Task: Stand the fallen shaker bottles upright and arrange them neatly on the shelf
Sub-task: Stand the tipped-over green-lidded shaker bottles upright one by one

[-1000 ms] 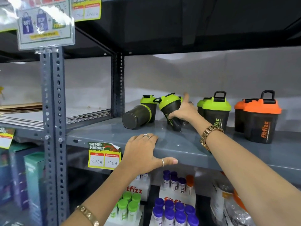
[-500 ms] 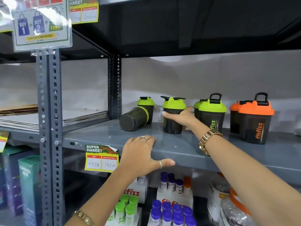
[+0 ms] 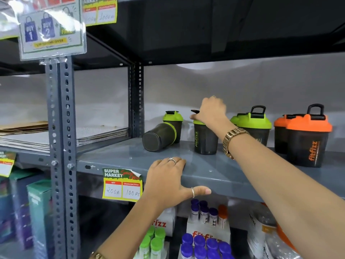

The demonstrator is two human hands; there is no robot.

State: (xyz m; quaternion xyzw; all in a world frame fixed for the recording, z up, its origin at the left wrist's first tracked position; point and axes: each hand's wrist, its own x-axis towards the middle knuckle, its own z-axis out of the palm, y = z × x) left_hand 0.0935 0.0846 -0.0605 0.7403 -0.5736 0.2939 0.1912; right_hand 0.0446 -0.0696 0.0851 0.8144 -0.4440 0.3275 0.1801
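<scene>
On the grey shelf (image 3: 209,171) a dark shaker bottle with a green lid (image 3: 204,141) stands upright, and my right hand (image 3: 211,111) rests over its lid, fingers curled on the top. To its left a fallen shaker (image 3: 158,136) lies on its side, base toward me, against another upright green-lidded shaker (image 3: 172,122). Right of my wrist stand two more green-lidded shakers (image 3: 259,126) and two orange-lidded ones (image 3: 306,141). My left hand (image 3: 168,182) lies flat over the shelf's front edge, holding nothing.
A perforated steel post (image 3: 61,146) bounds the shelf on the left, with a yellow price tag (image 3: 122,184) on the edge. The shelf below holds small green- and purple-capped bottles (image 3: 201,243) and boxes. An upper shelf hangs close overhead.
The tilted green-lidded shaker was set upright by my right hand, which then moved from its side up onto its lid. My left hand has stayed on the shelf edge.
</scene>
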